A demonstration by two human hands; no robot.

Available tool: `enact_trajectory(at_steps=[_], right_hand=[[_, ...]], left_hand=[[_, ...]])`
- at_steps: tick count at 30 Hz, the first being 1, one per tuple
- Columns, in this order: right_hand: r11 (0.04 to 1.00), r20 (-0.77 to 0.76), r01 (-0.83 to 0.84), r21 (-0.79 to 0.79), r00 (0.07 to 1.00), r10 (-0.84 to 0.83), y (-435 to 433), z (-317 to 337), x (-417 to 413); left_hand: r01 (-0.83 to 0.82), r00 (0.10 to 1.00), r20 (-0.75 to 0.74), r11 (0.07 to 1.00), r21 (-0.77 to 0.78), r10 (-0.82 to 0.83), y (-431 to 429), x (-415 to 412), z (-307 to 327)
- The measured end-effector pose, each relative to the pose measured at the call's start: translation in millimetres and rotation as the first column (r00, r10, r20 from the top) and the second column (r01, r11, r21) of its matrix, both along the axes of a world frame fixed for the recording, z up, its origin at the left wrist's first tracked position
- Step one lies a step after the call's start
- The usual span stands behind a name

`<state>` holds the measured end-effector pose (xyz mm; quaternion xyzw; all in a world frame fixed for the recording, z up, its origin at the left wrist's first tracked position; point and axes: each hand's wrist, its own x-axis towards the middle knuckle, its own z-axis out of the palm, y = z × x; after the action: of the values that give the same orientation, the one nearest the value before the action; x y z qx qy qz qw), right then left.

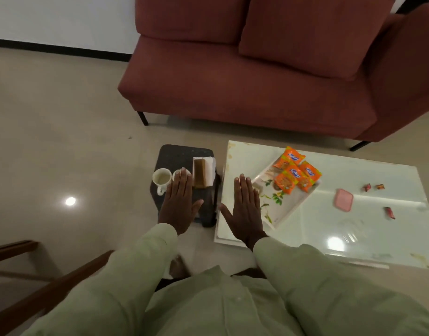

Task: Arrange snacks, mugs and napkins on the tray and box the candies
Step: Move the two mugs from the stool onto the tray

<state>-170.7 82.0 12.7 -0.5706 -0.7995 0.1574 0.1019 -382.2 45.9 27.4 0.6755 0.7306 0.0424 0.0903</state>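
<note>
A white floral tray lies on the glossy white table, with three orange snack packets on its far end. A pink candy box and three wrapped candies lie to the right on the table. On a dark stool to the left stand a white mug, a second mug mostly hidden by my left hand, and a napkin holder. My left hand hovers flat over the stool, holding nothing. My right hand hovers flat over the tray's near end, empty.
A dark red sofa stands behind the table and stool. A wooden chair frame sits at the lower left. Beige floor surrounds the stool. My pale green sleeves fill the foreground.
</note>
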Motion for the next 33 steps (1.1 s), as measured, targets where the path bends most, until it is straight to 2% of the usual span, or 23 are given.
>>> enact_trajectory(at_steps=[6, 11, 13, 14, 15, 16, 17, 18, 19, 20, 22, 25, 29, 33], right_hand=[[0.996, 0.082, -0.081, -0.026, 0.993, 0.083, -16.2, 8.9, -55.3], [0.995, 0.067, -0.082, -0.061, 0.994, 0.086, -6.7, 18.4, -67.4], [0.987, -0.006, -0.012, -0.158, 1.0, 0.011, -2.5, 17.7, -76.0], [0.964, -0.07, 0.047, -0.261, 0.995, -0.068, 0.8, 16.0, -82.0], [0.919, -0.137, 0.101, -0.382, 0.977, -0.164, 5.2, 15.2, -88.5], [0.848, -0.212, 0.142, -0.511, 0.935, -0.284, 9.3, 13.1, -95.6], [0.759, -0.275, 0.174, -0.628, 0.862, -0.425, 11.5, 11.5, -103.9], [0.646, -0.304, 0.184, -0.741, 0.766, -0.567, 15.3, 12.0, -112.5], [0.516, -0.275, 0.172, -0.839, 0.684, -0.675, 18.5, 10.2, -120.8], [0.404, -0.226, 0.147, -0.903, 0.638, -0.736, 22.4, 8.1, -128.6], [0.249, -0.132, 0.111, -0.962, 0.612, -0.78, 27.2, -1.3, -143.6], [0.14, -0.067, 0.073, -0.987, 0.604, -0.794, 35.6, -24.2, -165.0], [0.062, -0.002, 0.083, -0.995, 0.586, -0.81, 48.1, -67.4, -194.4], [0.075, 0.006, 0.11, -0.991, 0.601, -0.799, 58.1, -116.7, -219.4]], left_hand=[[-0.039, 0.998, 0.055, 0.999, -0.016, 0.04, -18.9, -55.6, -2.8], [-0.084, 0.992, 0.089, 0.996, -0.024, 0.085, -23.3, -62.8, -7.6], [-0.116, 0.985, 0.126, 0.993, -0.027, 0.118, -23.1, -66.5, -8.2], [-0.181, 0.963, 0.194, 0.982, -0.057, 0.189, -20.1, -70.4, -10.5], [-0.292, 0.892, 0.315, 0.945, -0.145, 0.324, -14.5, -76.2, -9.8], [-0.401, 0.735, 0.46, 0.866, -0.298, 0.498, -8.1, -82.6, -8.4], [-0.457, 0.499, 0.56, 0.75, -0.478, 0.661, -3.0, -88.2, -8.1], [-0.461, 0.26, 0.586, 0.632, -0.623, 0.768, 2.2, -93.9, -8.5], [-0.436, 0.106, 0.573, 0.555, -0.708, 0.813, 6.2, -100.6, -11.4], [-0.406, 0.041, 0.562, 0.528, -0.746, 0.826, 9.2, -107.7, -16.0], [-0.371, 0.017, 0.549, 0.515, -0.772, 0.835, 13.0, -119.8, -27.4], [-0.331, 0.001, 0.545, 0.515, -0.791, 0.838, 18.5, -138.9, -53.3], [-0.271, -0.004, 0.52, 0.499, -0.823, 0.854, 28.8, -160.7, -98.8], [-0.237, 0.051, 0.508, 0.505, -0.83, 0.86, 44.7, -172.4, -140.9]])
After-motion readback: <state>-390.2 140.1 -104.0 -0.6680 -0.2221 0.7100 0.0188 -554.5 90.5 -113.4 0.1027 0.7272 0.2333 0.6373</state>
